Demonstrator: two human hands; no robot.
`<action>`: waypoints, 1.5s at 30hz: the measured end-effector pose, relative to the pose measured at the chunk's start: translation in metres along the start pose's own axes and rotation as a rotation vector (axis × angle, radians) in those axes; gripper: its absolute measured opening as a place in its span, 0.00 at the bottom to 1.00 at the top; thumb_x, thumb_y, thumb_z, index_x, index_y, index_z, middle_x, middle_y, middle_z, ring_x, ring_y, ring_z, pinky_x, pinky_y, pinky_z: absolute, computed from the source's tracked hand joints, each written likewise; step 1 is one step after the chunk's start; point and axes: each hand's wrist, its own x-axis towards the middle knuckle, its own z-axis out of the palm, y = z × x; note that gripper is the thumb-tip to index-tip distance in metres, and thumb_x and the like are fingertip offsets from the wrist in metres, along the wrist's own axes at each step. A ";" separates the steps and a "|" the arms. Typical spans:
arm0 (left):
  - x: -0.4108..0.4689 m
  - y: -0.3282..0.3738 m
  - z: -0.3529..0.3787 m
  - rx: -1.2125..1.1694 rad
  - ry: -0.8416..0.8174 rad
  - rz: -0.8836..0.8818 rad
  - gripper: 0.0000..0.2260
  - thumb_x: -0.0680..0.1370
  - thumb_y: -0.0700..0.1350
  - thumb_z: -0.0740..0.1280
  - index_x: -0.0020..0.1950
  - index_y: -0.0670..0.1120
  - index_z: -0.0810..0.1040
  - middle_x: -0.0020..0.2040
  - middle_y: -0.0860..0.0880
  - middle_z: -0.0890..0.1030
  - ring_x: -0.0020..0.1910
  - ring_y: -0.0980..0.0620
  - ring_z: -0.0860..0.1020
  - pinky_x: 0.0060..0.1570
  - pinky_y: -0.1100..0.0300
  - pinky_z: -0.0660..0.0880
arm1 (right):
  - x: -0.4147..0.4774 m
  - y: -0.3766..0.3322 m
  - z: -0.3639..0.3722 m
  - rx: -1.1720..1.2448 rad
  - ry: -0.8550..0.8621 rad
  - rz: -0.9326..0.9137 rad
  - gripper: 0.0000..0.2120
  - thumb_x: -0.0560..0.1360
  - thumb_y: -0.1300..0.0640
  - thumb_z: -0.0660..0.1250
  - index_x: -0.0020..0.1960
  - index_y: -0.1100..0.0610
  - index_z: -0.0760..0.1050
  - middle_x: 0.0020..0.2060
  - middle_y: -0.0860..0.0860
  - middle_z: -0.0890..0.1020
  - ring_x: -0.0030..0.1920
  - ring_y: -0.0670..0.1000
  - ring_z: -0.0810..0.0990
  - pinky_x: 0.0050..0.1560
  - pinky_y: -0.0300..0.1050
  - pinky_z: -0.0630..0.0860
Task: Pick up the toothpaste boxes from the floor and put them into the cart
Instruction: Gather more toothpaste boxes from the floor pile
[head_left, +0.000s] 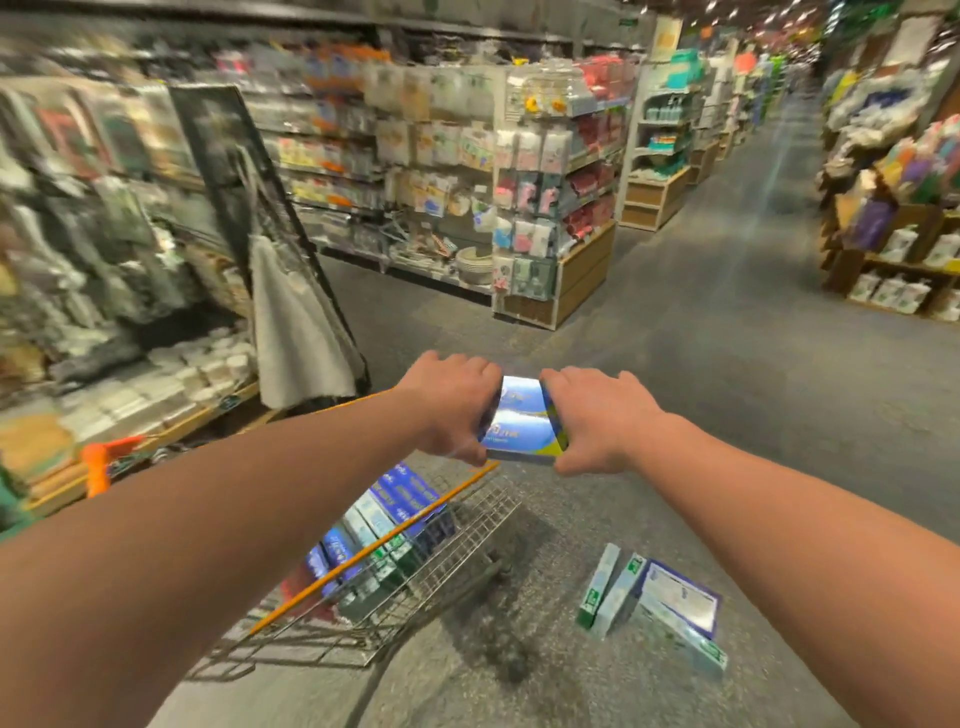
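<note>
— Holding what, exactly, are the two hands?

— They are clamping a bundle of toothpaste boxes (522, 423) between them. The left hand (451, 402) is pressing one end and the right hand (597, 415) the other, so the long axis of the bundle is lying across, from hand to hand.

— And where is it hanging against the cart (415, 577)?

— It is hanging above the front rim of the cart; the basket is lying below it and a little toward the left arm. I am thinking the coming move is going down and leftward, beside the boxes already stacked inside (384, 525).

— Is something remaining?

— Yes, a few boxes on the floor (660, 597) are waiting, on the right side, near the right arm
</note>
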 end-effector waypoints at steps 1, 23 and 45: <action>-0.011 -0.011 0.002 0.010 0.001 -0.010 0.35 0.61 0.67 0.76 0.61 0.51 0.70 0.58 0.51 0.76 0.58 0.46 0.77 0.52 0.50 0.71 | 0.004 -0.014 -0.002 0.001 0.002 -0.008 0.36 0.62 0.39 0.75 0.62 0.50 0.65 0.57 0.49 0.76 0.58 0.56 0.78 0.47 0.53 0.69; -0.030 -0.273 0.175 0.075 -0.191 0.130 0.39 0.61 0.65 0.75 0.66 0.50 0.68 0.61 0.50 0.76 0.61 0.46 0.77 0.59 0.50 0.73 | 0.213 -0.248 0.091 0.158 -0.169 0.190 0.46 0.65 0.38 0.77 0.74 0.52 0.59 0.68 0.50 0.72 0.69 0.55 0.72 0.65 0.60 0.70; 0.093 -0.308 0.548 -0.042 -0.396 0.427 0.26 0.71 0.56 0.70 0.65 0.49 0.67 0.62 0.49 0.76 0.62 0.44 0.76 0.63 0.47 0.69 | 0.371 -0.314 0.423 0.342 -0.486 0.436 0.44 0.69 0.36 0.75 0.71 0.56 0.57 0.62 0.51 0.70 0.65 0.55 0.73 0.59 0.59 0.75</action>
